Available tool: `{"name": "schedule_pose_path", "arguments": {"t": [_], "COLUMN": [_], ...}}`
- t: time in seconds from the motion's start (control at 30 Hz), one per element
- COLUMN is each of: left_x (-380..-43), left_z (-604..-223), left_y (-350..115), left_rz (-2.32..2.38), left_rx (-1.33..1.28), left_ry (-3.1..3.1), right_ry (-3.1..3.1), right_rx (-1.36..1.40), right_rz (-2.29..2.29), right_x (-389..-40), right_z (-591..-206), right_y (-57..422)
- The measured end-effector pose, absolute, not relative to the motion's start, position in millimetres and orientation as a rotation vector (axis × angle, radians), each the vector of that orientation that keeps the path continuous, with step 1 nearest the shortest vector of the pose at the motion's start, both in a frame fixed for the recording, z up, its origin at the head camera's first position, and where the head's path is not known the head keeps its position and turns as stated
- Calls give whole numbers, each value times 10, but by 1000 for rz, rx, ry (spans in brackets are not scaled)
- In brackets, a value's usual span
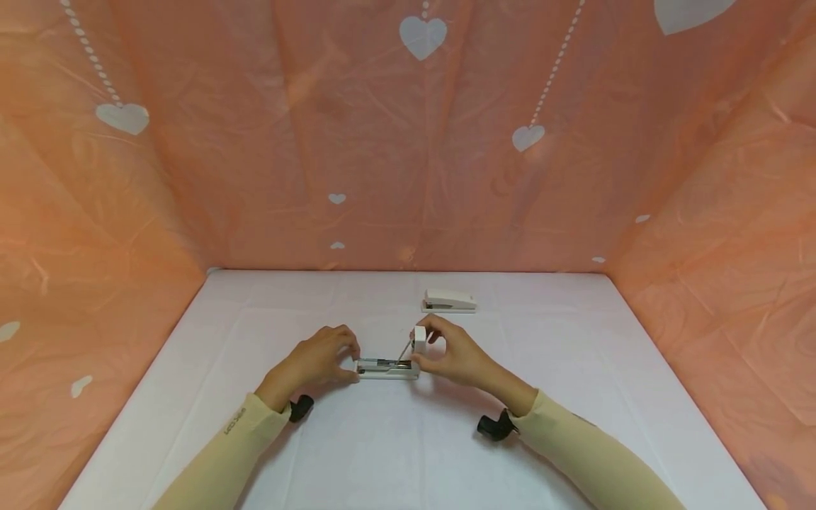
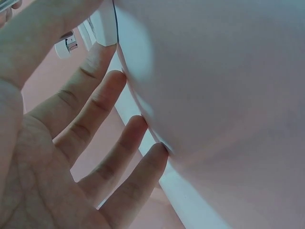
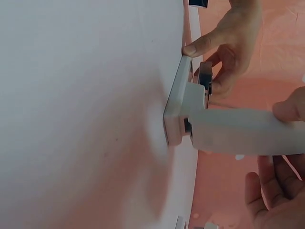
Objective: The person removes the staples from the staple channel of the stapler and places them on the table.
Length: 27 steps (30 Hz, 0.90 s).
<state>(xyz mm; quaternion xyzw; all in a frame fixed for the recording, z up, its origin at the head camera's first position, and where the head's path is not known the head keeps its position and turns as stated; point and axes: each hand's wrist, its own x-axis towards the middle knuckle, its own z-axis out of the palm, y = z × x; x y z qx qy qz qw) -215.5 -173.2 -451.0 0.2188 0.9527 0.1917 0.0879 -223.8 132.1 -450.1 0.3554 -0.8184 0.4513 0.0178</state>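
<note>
A white stapler lies opened out on the table, its metal staple channel bare. My left hand holds the left end of its base between thumb and fingers. In the left wrist view the index fingertip touches the base's end, while the other fingers are spread near the tabletop. At the right end my right hand grips the stapler's lid, which stands swung up from the base. A thin rod slants from the lid down to the channel.
Behind my right hand stands a second white stapler, closed. A white cloth covers the table. Orange curtains with pale hearts hang at the back and both sides. Each wrist carries a black camera.
</note>
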Motion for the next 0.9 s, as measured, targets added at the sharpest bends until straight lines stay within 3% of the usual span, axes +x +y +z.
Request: {"name": "schedule_pose_path", "arguments": {"t": [0.9], "left_x": [-2158], "left_z": [-4524], "left_y": [-1728], "left_rz": [579], "left_rx": [670], "left_ry": [2854], "right_ry": [-2588], "right_rx": [1008], "right_rz": [1243], "right_x": [-2197], "right_z": [-4512], "right_y": [1761]}}
